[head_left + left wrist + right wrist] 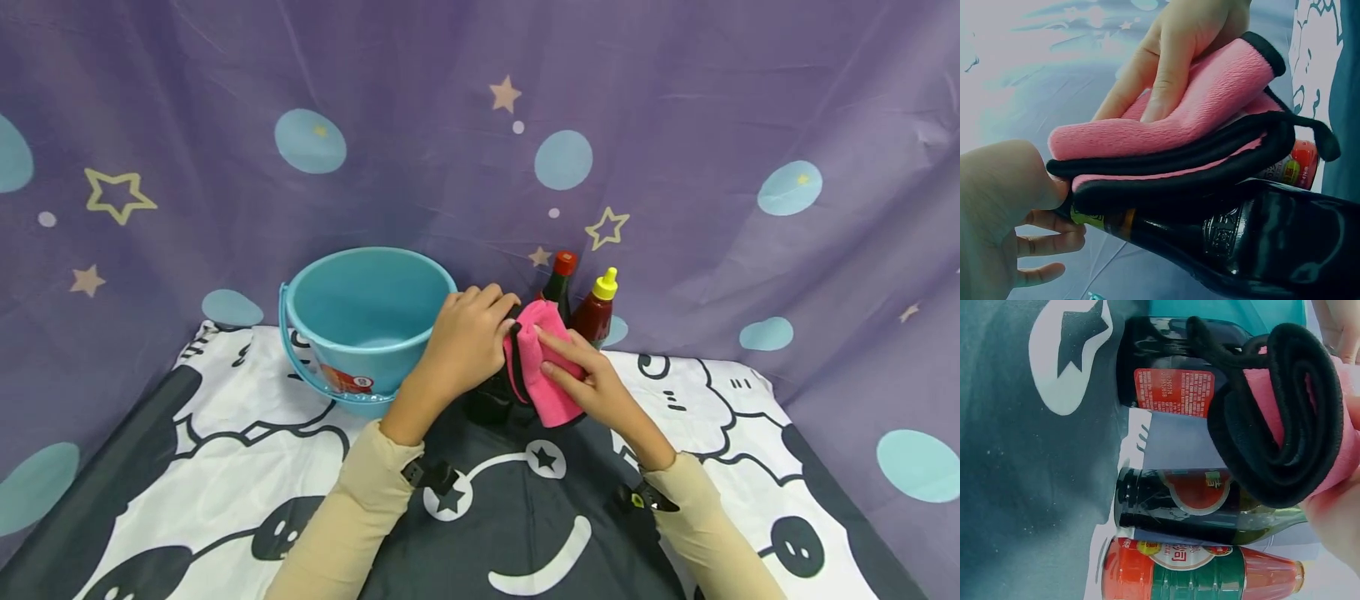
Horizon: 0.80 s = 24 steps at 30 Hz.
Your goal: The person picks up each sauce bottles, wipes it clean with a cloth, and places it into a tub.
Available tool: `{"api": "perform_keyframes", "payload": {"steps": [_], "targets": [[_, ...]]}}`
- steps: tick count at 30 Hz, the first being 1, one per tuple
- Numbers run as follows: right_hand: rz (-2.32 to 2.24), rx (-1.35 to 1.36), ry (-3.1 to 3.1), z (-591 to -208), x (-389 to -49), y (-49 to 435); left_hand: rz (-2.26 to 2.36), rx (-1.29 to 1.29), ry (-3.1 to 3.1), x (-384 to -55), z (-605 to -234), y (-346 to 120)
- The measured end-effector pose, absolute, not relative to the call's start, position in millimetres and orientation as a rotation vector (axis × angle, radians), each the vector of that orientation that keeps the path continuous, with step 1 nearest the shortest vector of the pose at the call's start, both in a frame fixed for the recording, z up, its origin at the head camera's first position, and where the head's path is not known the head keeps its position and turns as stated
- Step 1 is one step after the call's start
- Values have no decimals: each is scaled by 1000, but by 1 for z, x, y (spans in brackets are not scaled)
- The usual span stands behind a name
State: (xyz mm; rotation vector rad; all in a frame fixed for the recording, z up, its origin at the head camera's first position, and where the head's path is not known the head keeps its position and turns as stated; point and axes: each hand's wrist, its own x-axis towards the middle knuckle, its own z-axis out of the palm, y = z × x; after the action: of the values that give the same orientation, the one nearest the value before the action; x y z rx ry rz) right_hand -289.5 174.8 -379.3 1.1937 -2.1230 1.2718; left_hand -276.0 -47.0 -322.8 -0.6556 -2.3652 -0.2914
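A dark glass bottle (1216,237) with a red label on its body (1174,392) stands between my hands, largely hidden in the head view. My left hand (468,342) grips it by the top of its neck, with the thumb and forefinger at the cap. In my right hand (588,375) is a pink cloth (546,367) with black edging, folded in layers and pinched between thumb and fingers. The folded cloth (1166,131) lies against the bottle's neck in the left wrist view. A black loop (1319,134) hangs from its edge.
A blue bucket (375,350) with a handle stands to the left of the bottle. Behind the cloth are a red-capped green bottle (557,287) and a yellow-capped red sauce bottle (594,317). A patterned purple curtain (675,167) hangs behind the printed cloth-covered table (255,500).
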Motion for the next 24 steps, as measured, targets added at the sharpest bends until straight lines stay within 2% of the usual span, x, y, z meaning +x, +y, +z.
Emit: {"api": "perform_keyframes", "payload": {"steps": [5, 24], "targets": [[1268, 1225, -2193, -391, -299, 181, -303, -651, -2384, -275, -322, -48], [1149, 1403, -2516, -392, -305, 202, -330, -684, -2366, -277, -325, -47]]}}
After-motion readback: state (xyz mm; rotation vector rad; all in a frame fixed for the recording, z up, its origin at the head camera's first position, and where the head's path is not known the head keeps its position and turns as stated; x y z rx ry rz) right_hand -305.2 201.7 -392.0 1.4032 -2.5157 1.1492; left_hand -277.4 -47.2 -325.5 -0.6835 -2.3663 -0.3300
